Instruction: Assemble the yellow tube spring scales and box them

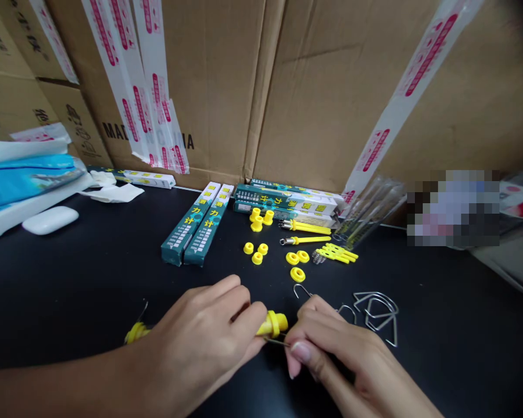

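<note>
My left hand (209, 331) is wrapped round a tube-shaped spring scale, hiding most of its body. The scale's yellow end cap (278, 323) sticks out toward the right, and its other yellow end (136, 332) shows at the left with a thin metal hook (144, 310). My right hand (326, 342) pinches a thin metal wire (275, 341) just under the right cap; whether it is joined to the cap cannot be made out. Beyond my right fingers lie metal hooks (304, 288), and bent wire handles (377, 310) rest farther right.
Yellow caps (257, 221), yellow rings (298, 274), yellow strips with metal clips (307, 240), small yellow pieces (340, 253) and springs (318, 257) lie ahead. Green printed boxes (192, 223) and clear tubes (372, 212) stand behind. A white mouse (50, 220) is left; cardboard (314, 87) walls the back.
</note>
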The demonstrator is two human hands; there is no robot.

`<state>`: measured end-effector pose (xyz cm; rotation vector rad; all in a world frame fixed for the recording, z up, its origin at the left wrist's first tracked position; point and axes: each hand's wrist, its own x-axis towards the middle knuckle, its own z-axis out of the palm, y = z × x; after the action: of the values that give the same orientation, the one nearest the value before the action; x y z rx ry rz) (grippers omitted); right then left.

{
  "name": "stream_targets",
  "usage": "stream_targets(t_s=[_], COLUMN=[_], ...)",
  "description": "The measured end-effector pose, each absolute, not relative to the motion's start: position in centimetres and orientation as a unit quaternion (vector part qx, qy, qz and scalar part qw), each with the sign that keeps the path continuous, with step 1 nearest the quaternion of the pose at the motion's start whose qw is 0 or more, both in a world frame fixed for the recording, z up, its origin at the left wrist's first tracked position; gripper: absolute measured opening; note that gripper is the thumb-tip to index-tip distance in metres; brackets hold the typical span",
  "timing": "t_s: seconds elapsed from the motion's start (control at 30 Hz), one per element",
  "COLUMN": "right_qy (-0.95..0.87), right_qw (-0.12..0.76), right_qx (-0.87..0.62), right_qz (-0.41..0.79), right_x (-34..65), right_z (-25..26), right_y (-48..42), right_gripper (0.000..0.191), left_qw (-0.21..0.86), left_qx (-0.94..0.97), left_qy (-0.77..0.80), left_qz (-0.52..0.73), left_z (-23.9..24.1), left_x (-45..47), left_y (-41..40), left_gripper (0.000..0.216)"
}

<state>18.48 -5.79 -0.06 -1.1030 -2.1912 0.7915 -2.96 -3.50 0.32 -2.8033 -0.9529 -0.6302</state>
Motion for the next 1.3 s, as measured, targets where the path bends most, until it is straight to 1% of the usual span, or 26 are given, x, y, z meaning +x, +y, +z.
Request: stream_targets(t_s=[0.2, 0.37, 0.63, 0.9, 1.17, 1.3], right_qy=[-0.732, -0.669, -0.606, -0.612, -0.579, -0.587], right_qw=[0.289, 0.296, 0.326, 0.346, 0.348, 0.348], right_qx=[-0.465, -0.503, -0.521, -0.515, -0.547, -0.544], right_qz=[0.406, 0.46, 0.506, 0.489, 0.494, 0.489], right_x=[18.5, 18.5, 18.4, 18.6, 18.2, 18.2], right_z=[-0.3, -0.3, -0.4, -1.2, 0.3, 0.3], right_y=[-5.9, -6.1, -6.1, -5.3, -5.6, -5.6], right_gripper=[0.038, 0.04, 0.043, 0.048, 0.048, 0.046], left_qw=[0.064, 0.094, 0.087, 0.075, 0.087, 0.058], left_qx=[-0.918, -0.913, -0.918, -0.923, -0.92, -0.924], left_qy=[-0.317, -0.301, -0.295, -0.282, -0.273, -0.281], left_qz=[-0.228, -0.259, -0.249, -0.251, -0.265, -0.252], left_z=[0.1, -0.1, -0.4, -0.2, -0.5, -0.2], left_x=[-2.6, -2.4, -2.3, -2.2, -1.8, -1.8], left_y=[-3.5, -3.4, -3.6, -3.6, -3.4, -3.2], left_gripper=[0.033, 0.042, 0.038, 0.035, 0.034, 0.034])
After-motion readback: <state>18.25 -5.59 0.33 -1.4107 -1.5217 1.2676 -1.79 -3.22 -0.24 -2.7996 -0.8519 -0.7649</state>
